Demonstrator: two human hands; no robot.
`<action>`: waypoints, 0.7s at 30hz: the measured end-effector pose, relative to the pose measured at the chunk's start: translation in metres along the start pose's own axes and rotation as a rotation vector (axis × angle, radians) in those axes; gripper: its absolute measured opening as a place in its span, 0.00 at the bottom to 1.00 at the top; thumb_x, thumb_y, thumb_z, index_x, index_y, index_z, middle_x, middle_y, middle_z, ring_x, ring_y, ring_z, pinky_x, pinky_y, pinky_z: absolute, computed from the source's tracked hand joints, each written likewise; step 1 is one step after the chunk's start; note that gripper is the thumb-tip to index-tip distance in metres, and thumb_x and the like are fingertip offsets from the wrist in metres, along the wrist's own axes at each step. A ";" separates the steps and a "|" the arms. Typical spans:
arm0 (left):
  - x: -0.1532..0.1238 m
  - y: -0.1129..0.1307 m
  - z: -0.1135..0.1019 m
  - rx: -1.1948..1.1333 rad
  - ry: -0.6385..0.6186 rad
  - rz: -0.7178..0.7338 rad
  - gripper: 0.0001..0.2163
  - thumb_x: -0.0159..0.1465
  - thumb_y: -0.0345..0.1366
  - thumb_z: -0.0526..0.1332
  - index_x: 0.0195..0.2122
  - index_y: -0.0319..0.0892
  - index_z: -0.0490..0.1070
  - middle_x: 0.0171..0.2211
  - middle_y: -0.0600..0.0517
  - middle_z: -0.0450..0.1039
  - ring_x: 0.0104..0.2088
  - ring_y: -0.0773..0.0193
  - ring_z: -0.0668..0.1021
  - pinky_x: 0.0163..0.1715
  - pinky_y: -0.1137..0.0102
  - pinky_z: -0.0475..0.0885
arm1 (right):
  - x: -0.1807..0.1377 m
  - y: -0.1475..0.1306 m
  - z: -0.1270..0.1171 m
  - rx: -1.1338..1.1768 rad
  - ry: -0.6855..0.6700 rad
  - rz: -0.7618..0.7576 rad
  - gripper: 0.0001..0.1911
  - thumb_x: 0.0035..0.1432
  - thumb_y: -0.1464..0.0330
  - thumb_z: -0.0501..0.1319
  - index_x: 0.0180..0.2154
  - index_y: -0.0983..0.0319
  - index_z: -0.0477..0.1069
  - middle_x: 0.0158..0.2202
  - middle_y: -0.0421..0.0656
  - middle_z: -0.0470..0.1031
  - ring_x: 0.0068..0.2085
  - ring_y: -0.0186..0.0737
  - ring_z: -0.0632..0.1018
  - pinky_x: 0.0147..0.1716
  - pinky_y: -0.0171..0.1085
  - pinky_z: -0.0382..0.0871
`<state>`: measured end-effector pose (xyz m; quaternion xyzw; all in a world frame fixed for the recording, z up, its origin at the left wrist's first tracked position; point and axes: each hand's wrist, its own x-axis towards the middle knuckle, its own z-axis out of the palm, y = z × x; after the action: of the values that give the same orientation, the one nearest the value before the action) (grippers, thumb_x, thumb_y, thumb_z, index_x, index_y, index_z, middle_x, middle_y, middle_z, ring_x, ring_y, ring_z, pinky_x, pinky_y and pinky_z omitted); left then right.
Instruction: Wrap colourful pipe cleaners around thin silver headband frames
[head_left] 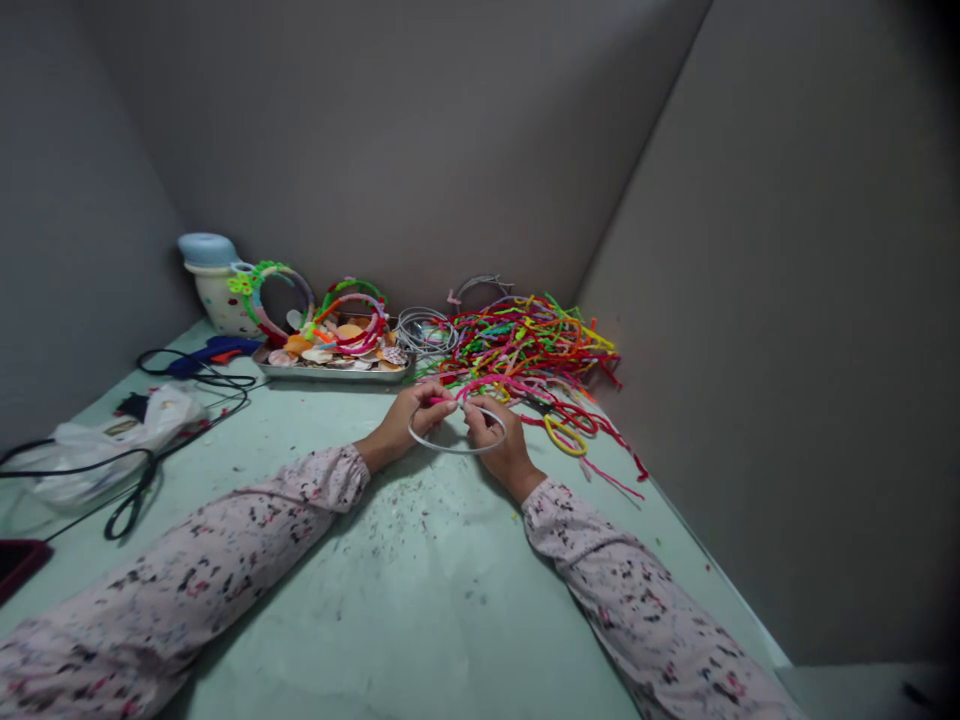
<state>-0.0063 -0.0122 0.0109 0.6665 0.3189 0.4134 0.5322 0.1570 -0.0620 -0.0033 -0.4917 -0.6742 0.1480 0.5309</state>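
Observation:
My left hand [415, 413] and my right hand [497, 437] meet over the pale green table [420, 590], both closed around a thin grey headband hoop [454, 448]. A pink fuzzy stem [480, 385] runs from the pile to the hoop between my fingertips. My left fingers pinch the hoop's top with the pink stem. My right fingers grip the hoop's right side. Just beyond my hands lies a tangled pile of coloured fuzzy stems [529, 345]. A yellow loop [564, 438] lies to the right of my right hand.
A metal tray [337, 370] of shells and decorated headbands stands at the back. Bare grey hoops [426, 330] lie beside it. A white jar [214, 285], a blue glue gun [210, 352], black scissors [131, 500] and a plastic bag [112, 440] sit left. Grey walls close in.

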 end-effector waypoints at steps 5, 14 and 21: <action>0.000 -0.002 0.000 0.017 -0.033 -0.005 0.14 0.55 0.43 0.65 0.35 0.38 0.69 0.24 0.55 0.66 0.23 0.71 0.68 0.23 0.75 0.62 | -0.001 0.000 0.000 0.041 0.010 0.064 0.13 0.62 0.61 0.53 0.33 0.61 0.71 0.26 0.39 0.70 0.26 0.35 0.71 0.27 0.33 0.64; 0.002 -0.005 0.002 0.100 -0.002 0.015 0.15 0.53 0.44 0.65 0.34 0.38 0.70 0.26 0.54 0.68 0.22 0.70 0.68 0.21 0.75 0.61 | 0.000 0.000 0.000 0.069 -0.007 0.084 0.13 0.61 0.61 0.54 0.32 0.61 0.71 0.24 0.39 0.70 0.26 0.36 0.71 0.26 0.33 0.65; 0.003 -0.007 0.001 0.153 0.024 0.038 0.15 0.54 0.47 0.64 0.33 0.38 0.70 0.24 0.55 0.67 0.22 0.70 0.68 0.22 0.75 0.62 | -0.001 -0.001 0.000 0.066 -0.010 0.076 0.12 0.62 0.62 0.54 0.32 0.61 0.71 0.25 0.40 0.71 0.26 0.36 0.71 0.25 0.33 0.64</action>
<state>-0.0042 -0.0087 0.0043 0.7061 0.3432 0.4060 0.4677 0.1563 -0.0631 -0.0029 -0.4985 -0.6524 0.1927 0.5374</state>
